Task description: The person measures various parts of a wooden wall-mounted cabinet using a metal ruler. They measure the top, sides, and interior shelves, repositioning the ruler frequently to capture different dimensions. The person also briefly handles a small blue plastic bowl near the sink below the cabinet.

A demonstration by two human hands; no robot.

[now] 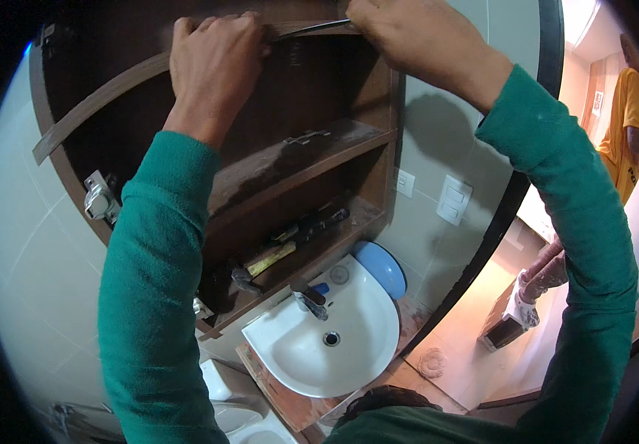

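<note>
Curled tight, the right hand (416,37) pinches one end of a thin dark rod (312,29). Bent fingers on the left hand (216,70) press in at the rod's other end, but whether they pinch the rod or just the wood, one cannot tell. So the rod lies between the two hands, to the left of the right hand, long ways from side to side and a bit higher on the right.

Just by it is a long wood strip (105,98), across the top part of an open brown cupboard (308,172). It goes from low on the left to high on the right, behind the left hand, which is nearer to its middle. Its left end pokes past the cupboard's side. A hammer (269,260) lies on the bottom shelf, above a white sink (367,333).
</note>
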